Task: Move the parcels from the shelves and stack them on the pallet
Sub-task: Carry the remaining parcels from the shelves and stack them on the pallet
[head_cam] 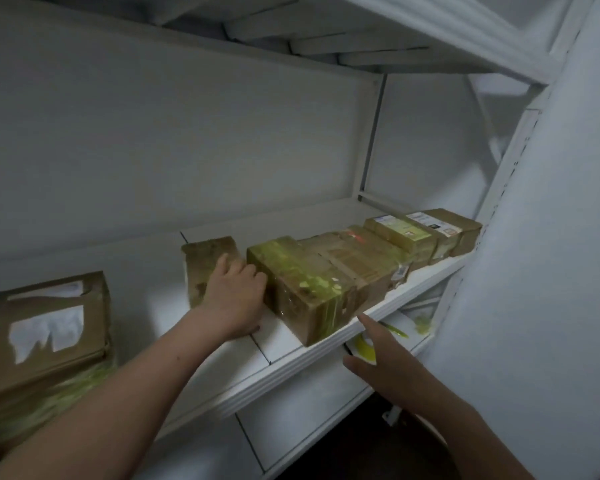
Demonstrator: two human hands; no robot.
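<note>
The grip of the left hand (236, 296) is lying against the left end of the green-taped parcel (305, 289), knuckles up, thumb resting on the shelf (291, 362) just in front. Its fingers are reaching into the gap between this parcel and a flatter brown parcel (205, 261) standing just beside it. Whether they are hooking round the back edge or only pressing flat is hidden, so I cannot tell how closed that grip is. The right hand (385, 362) is hanging spread and holding nothing, below the shelf's front lip. Its forefinger is pointing up at the parcel's near lower corner but is not touching it.

The green-taped parcel is sitting on the middle shelf at the near end of a row of parcels (413, 237) running back to the right, touching the next one. The step in hand looks to be the pick-up of this parcel, with neither hand carrying it yet. The next move is probably calling for the right hand to come up onto the parcel's front or right face. Then both hands can squeeze it and draw it forward off the lip (the tape looks glossy and may be slippery). The pallet is not showing in this view.

Both forearms are stretching forward and up, the left one the further in.
</note>
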